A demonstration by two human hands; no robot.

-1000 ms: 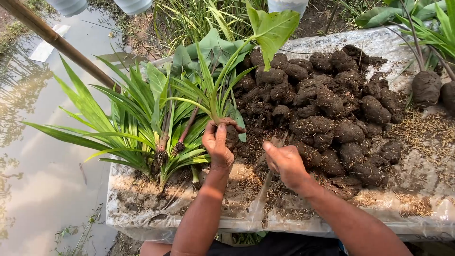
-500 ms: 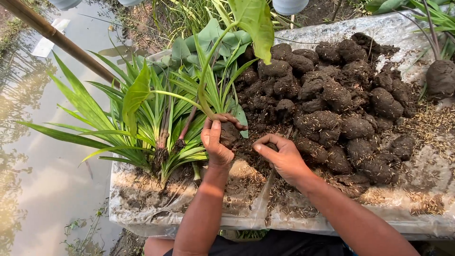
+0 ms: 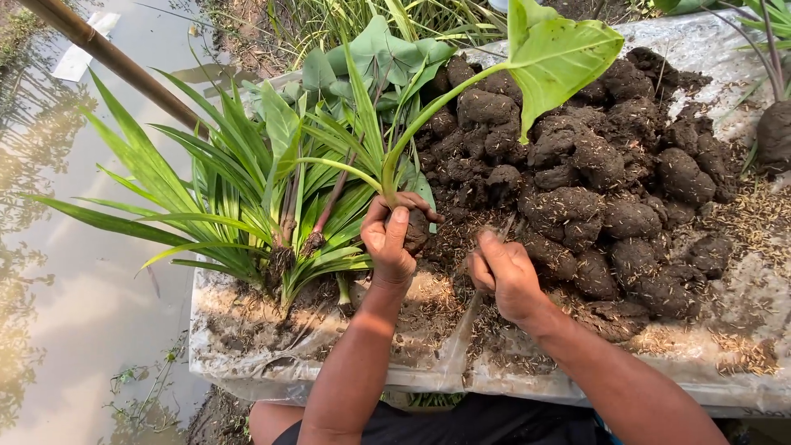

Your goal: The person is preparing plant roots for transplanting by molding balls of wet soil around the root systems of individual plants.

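Observation:
My left hand (image 3: 391,235) grips the muddy root ball (image 3: 416,229) of a small plant (image 3: 461,78) whose long stalk ends in a broad green leaf (image 3: 556,53) tilted to the right. My right hand (image 3: 503,272) rests with fingers curled and pinched on the soil just right of it, beside the heap of dark mud balls (image 3: 610,173). I cannot tell if it holds anything. Both hands hover over a plastic sheet (image 3: 741,363) covered with soil and rice husks.
A bundle of long-leaved green plants (image 3: 247,198) lies left of my hands on the sheet. Muddy water (image 3: 74,288) lies at the left with a bamboo pole (image 3: 115,66) across it. Another plant with a mud ball (image 3: 774,132) stands at the far right.
The held plant's big leaf has swung from upper middle to the right. My right hand drew back slightly from the root ball and curled over the soil.

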